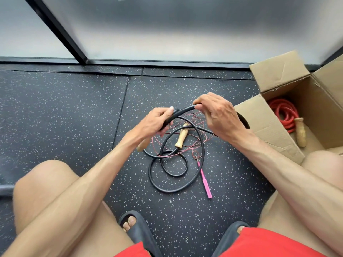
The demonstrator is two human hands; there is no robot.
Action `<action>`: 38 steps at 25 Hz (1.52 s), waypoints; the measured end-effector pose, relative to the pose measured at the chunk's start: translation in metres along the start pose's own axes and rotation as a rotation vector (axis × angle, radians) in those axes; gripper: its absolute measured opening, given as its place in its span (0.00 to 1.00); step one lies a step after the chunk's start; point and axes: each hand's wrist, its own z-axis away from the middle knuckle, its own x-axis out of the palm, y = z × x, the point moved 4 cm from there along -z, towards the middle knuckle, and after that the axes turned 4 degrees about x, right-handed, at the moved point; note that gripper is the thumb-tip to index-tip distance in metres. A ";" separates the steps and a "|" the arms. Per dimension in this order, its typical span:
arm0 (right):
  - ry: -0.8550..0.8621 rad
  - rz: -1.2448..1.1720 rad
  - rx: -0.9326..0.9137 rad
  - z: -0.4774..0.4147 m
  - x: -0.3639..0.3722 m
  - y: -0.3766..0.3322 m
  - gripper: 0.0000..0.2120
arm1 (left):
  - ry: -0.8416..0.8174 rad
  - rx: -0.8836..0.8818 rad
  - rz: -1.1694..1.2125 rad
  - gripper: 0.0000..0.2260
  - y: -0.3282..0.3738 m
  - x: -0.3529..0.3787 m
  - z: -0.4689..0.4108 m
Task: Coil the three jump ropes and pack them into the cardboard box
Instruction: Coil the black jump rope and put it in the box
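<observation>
Both hands, left hand [157, 118] and right hand [215, 112], pinch the black jump rope [168, 171] above the floor, apparently forming a coil; the red rope [283, 113] already lies inside the cardboard box [263, 125].

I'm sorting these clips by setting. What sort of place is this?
Probably a gym or fitness studio. The floor is black speckled rubber tiling, frosted glass panels in black frames form the wall, and the gear is jump ropes: a thick black rope in both hands, a red coiled rope in the cardboard box.
</observation>
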 end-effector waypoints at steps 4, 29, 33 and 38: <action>0.096 -0.144 0.215 -0.003 -0.005 0.012 0.14 | -0.220 -0.106 0.291 0.29 0.020 0.018 0.013; -0.182 -0.571 0.625 0.015 0.055 0.029 0.12 | -0.265 0.030 1.139 0.21 0.067 -0.009 0.008; -0.182 -1.055 0.818 0.011 0.056 0.011 0.18 | -0.065 0.114 1.214 0.21 0.063 -0.024 -0.002; -0.339 -1.239 0.956 0.016 0.068 0.004 0.28 | 0.063 0.135 1.123 0.22 0.062 -0.023 -0.007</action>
